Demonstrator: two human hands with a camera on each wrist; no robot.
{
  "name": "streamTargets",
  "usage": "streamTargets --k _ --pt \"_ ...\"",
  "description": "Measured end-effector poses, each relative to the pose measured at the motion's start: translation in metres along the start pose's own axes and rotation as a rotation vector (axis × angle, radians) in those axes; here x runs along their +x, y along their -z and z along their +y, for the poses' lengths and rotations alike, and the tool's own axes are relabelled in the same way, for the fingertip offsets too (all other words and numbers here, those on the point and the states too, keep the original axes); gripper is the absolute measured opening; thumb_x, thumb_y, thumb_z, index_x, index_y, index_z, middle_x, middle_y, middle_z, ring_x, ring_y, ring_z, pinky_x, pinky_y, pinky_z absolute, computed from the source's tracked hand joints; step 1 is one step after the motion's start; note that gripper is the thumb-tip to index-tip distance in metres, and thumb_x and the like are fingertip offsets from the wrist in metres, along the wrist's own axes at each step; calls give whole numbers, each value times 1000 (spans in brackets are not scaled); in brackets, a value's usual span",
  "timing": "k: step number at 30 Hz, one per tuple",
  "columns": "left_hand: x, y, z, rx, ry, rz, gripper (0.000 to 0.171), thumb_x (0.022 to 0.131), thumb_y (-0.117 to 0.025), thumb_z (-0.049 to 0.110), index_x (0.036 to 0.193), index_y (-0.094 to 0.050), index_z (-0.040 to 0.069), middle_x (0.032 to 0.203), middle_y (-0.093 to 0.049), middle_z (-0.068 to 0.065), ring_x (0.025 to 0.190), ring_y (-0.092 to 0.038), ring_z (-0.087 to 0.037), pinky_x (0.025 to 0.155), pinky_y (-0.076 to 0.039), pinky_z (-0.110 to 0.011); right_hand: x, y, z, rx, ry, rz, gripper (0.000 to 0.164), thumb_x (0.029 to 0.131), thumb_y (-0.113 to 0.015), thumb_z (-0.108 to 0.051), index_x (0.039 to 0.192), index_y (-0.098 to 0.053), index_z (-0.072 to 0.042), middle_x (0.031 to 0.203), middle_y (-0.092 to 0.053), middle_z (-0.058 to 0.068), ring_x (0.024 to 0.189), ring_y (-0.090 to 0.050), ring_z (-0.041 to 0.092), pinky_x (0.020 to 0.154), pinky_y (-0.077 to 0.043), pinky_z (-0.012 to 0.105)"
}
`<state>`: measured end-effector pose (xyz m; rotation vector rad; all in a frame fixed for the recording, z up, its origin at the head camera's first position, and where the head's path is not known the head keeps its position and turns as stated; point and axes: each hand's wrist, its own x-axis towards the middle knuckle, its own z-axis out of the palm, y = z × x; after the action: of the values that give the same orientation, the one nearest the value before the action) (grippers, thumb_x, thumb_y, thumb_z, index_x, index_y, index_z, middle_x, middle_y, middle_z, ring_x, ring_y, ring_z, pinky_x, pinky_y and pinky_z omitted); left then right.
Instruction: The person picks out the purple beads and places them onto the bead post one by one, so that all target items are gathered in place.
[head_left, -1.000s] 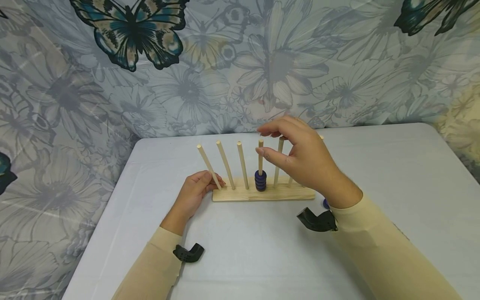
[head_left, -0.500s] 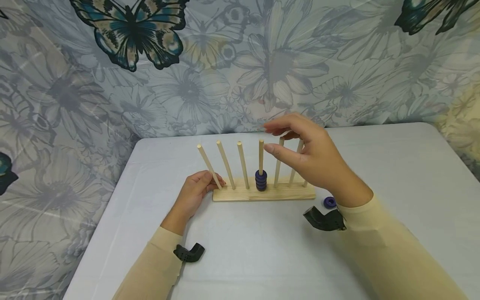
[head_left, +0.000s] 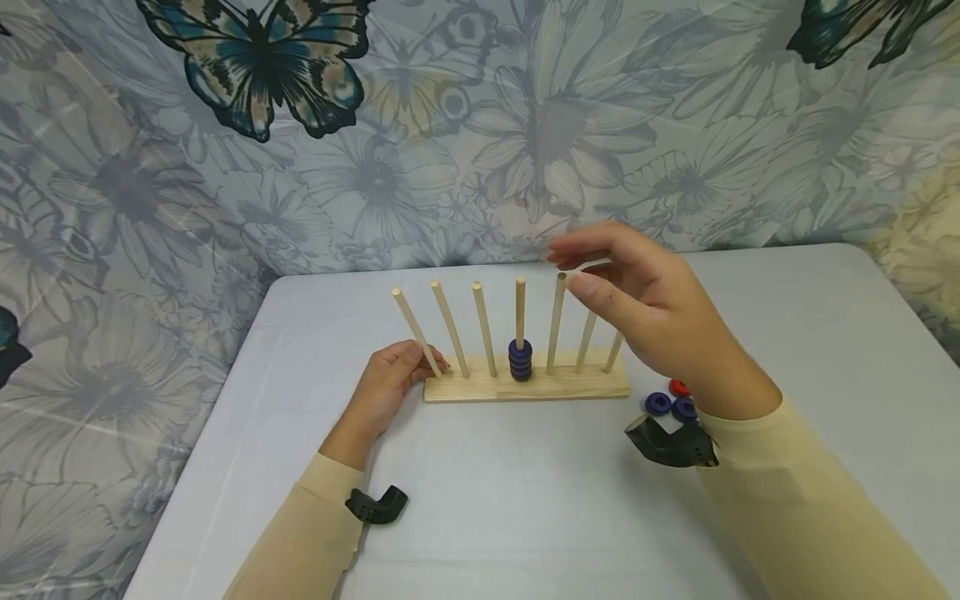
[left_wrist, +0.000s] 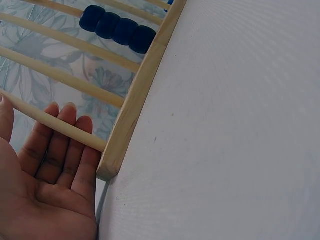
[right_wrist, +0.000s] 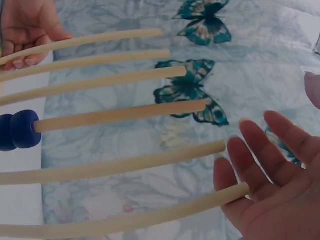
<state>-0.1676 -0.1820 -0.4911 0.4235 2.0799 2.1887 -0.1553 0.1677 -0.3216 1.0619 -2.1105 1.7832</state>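
A wooden peg stand (head_left: 465,389) with a row of upright pegs stands on the table. Its fourth peg carries a stack of several dark blue rings (head_left: 521,360). My left hand (head_left: 388,379) is at the leftmost peg (left_wrist: 65,129), thumb on the near side and fingers behind it, lightly gripping it low by the base. My right hand (head_left: 652,312) is raised at the top of the fifth peg (head_left: 557,325), fingers spread and relaxed, with nothing held. In the right wrist view, its fingers (right_wrist: 255,175) lie beside and behind the peg tips.
Two loose blue rings (head_left: 657,404) and a red ring (head_left: 679,388) lie on the white table (head_left: 495,500), right of the stand near my right wrist. A patterned cloth (head_left: 420,167) with butterflies hangs behind the table's back edge.
My right hand has moved right, from the fourth peg to the fifth, uncovering the loose rings beside the stand. My left hand and the ring stack have stayed put.
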Motion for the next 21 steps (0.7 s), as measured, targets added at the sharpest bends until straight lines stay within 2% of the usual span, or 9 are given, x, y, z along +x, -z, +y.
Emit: streamTargets --k 4,10,13,18,21 --pt "0 1 0 -8 -3 -2 51 118 -52 27 110 -67 -20 107 -74 -13 109 -73 -26 99 -59 -36 -2 5 -1 58 18 -18 30 113 -55 -8 139 -66 5 136 -65 24 126 -60 38 110 -49 35" --pt "0 0 0 -14 4 -3 53 118 -53 28 111 -65 -23 108 -74 -12 109 -74 -26 99 -59 -37 -6 10 -8 197 17 -37 44 119 -47 -26 144 -62 6 143 -60 29 136 -57 41 122 -40 41" --pt "0 0 1 -21 5 -2 51 117 -54 28 110 -67 -20 108 -74 -13 109 -74 -26 99 -59 -37 -8 11 -10 281 31 -47 47 120 -45 -26 145 -59 10 145 -58 30 140 -53 43 125 -35 45" --pt "0 0 0 -27 3 -1 46 117 -55 29 109 -72 -13 109 -74 -15 109 -74 -25 99 -59 -37 -12 13 -8 321 77 -63 46 120 -43 -22 144 -56 14 143 -57 31 138 -51 44 127 -33 46" --pt "0 1 0 -22 2 -5 52 117 -56 32 110 -70 -17 108 -75 -13 110 -74 -25 99 -59 -37 -16 15 -6 326 78 -65 45 119 -42 -21 144 -56 14 142 -57 31 138 -50 44 126 -33 45"
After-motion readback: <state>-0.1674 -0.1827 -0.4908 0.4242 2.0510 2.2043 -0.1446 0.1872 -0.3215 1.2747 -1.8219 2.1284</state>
